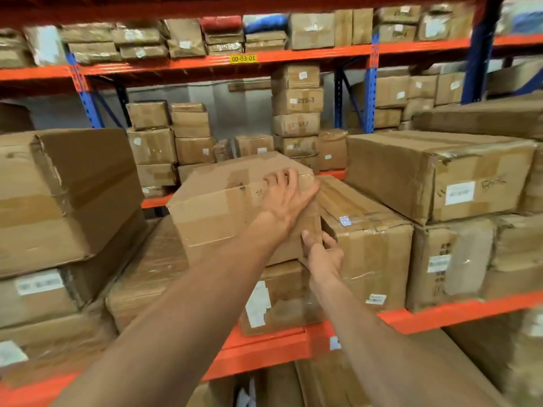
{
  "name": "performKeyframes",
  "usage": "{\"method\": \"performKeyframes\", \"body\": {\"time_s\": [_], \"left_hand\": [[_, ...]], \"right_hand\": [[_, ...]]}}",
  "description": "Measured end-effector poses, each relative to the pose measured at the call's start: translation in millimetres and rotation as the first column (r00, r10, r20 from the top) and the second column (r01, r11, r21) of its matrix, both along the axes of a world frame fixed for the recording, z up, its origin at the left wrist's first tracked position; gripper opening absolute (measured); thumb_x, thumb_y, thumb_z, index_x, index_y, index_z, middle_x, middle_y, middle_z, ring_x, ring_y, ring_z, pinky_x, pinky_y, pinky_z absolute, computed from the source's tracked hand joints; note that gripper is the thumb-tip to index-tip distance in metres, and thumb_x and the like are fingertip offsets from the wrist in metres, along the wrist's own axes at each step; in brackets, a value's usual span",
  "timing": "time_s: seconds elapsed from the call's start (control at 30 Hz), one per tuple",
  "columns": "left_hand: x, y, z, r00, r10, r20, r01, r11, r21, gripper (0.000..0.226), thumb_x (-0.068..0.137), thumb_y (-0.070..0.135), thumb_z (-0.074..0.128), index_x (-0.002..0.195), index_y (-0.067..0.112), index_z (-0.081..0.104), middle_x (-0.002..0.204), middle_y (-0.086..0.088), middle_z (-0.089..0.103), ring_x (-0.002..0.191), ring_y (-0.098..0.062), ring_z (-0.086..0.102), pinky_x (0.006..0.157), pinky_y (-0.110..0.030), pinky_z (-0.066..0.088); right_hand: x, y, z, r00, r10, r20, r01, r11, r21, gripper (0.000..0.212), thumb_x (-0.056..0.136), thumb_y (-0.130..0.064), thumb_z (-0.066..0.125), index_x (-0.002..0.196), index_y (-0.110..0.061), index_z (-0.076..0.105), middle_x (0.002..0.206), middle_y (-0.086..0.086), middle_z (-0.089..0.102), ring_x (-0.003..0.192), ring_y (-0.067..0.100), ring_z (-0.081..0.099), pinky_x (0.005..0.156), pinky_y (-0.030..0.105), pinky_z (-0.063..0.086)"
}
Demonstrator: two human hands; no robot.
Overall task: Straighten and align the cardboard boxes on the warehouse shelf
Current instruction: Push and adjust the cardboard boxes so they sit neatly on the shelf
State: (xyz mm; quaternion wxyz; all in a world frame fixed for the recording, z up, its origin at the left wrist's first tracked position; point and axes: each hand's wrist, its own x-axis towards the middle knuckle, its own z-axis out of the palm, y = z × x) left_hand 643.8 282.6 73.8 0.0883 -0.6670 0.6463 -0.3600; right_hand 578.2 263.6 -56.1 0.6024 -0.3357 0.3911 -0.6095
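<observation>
box in hand: brown taped cardboard box (235, 207), sitting skewed on the middle stack, its near corner turned toward the camera, not square with the orange steel shelf beam (440, 315)
under it: a white-labelled carton (279, 298) and a flat plastic-wrapped carton (147, 277), both lying on the shelf
right neighbour: long film-wrapped brown carton (370, 245), touching the skewed box along its right side
left hand (289, 195): lying across the box's top right edge, fingers spread and curling over the top, grip pressing on the box
right hand (323, 254): gripping the box's lower right corner, thumb on the front face, fingers wrapping behind the corner
left stack: big creased brown carton (67, 195), standing just beside the box
right stack: large labelled brown carton (440, 174), resting higher, behind the long carton
focus: edges of frame blurring, label text unreadable
</observation>
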Motion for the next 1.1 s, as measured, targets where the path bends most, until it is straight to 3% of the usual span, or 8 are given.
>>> {"method": "performKeyframes", "body": {"time_s": [0.1,0.17,0.27,0.4,0.5,0.6,0.77,1.1], "left_hand": [[18,11,5,0.992,-0.108,-0.062,0.108,0.994,-0.004,0.102,0.084,0.014,0.072,0.158,0.03,0.004,0.136,-0.025,0.037,0.12,-0.042,0.045,0.101,-0.048,0.039],[37,22,12,0.962,-0.156,-0.225,0.156,0.988,-0.019,0.126,0.074,0.027,0.087,0.159,0.027,-0.006,0.135,-0.021,0.042,0.119,-0.036,0.048,0.098,-0.043,0.041],[76,38,28,0.9,-0.062,-0.432,0.042,0.998,-0.055,0.145,0.057,0.059,0.089,0.159,0.027,-0.009,0.144,-0.023,0.043,0.131,-0.04,0.044,0.111,-0.053,0.033],[142,60,50,0.715,0.173,-0.678,-0.207,0.978,0.031,0.153,0.044,0.072,0.087,0.158,0.034,-0.008,0.16,-0.023,0.022,0.145,-0.046,0.023,0.115,-0.068,0.02],[175,74,46,0.472,0.261,-0.842,-0.214,0.96,0.178,0.159,0.038,0.071,0.09,0.156,0.039,-0.011,0.165,-0.017,0.012,0.147,-0.045,0.022,0.115,-0.064,0.028],[175,82,28,0.344,0.159,-0.925,-0.151,0.982,0.113,0.137,0.05,0.058,0.093,0.159,0.032,0.013,0.161,-0.007,0.03,0.142,-0.035,0.035,0.114,-0.052,0.035],[165,91,19,0.333,0.069,-0.941,-0.117,0.993,0.031,0.112,0.058,0.052,0.092,0.153,0.023,0.039,0.155,-0.007,0.042,0.139,-0.03,0.041,0.115,-0.042,0.034],[145,84,28,0.302,0.113,-0.947,-0.177,0.982,0.061,0.104,0.063,0.044,0.092,0.151,0.026,0.041,0.154,-0.007,0.043,0.138,-0.029,0.042,0.112,-0.039,0.033]], "right_hand": [[5,7,10,0.997,-0.076,-0.03,0.078,0.995,0.055,0.021,0.083,-0.02,0.082,0.1,-0.024,0.071,0.091,-0.002,0.076,0.091,0.021,0.071,0.093,0.043,0.057],[0,14,29,0.943,-0.162,-0.289,0.17,0.985,0.005,0.014,0.083,-0.025,0.078,0.095,-0.027,0.071,0.095,0.001,0.074,0.091,0.025,0.067,0.087,0.035,0.052],[-19,17,71,0.694,-0.328,-0.641,0.178,0.941,-0.289,0.025,0.091,-0.029,0.069,0.114,-0.022,0.074,0.111,0.007,0.072,0.109,0.029,0.063,0.088,0.034,0.047],[-37,2,131,0.503,-0.441,-0.743,-0.033,0.85,-0.527,0.047,0.089,-0.041,0.067,0.134,-0.03,0.058,0.127,0.004,0.065,0.118,0.026,0.06,0.094,0.039,0.048],[-34,-8,152,0.496,-0.223,-0.839,-0.206,0.909,-0.363,0.068,0.083,-0.06,0.067,0.145,-0.035,0.05,0.147,0.01,0.049,0.134,0.033,0.047,0.11,0.049,0.041],[-24,-6,148,0.508,-0.018,-0.861,-0.333,0.918,-0.216,0.075,0.085,-0.068,0.064,0.148,-0.031,0.05,0.157,0.007,0.042,0.143,0.032,0.039,0.114,0.047,0.034],[-30,-9,126,0.635,-0.113,-0.764,-0.243,0.91,-0.337,0.074,0.074,-0.07,0.074,0.134,-0.028,0.066,0.147,0.006,0.055,0.138,0.025,0.045,0.112,0.041,0.037],[-48,-30,127,0.504,-0.165,-0.848,-0.366,0.848,-0.382,0.084,0.07,-0.053,0.086,0.144,-0.029,0.056,0.148,0.011,0.052,0.144,0.029,0.03,0.115,0.045,0.032]]}}
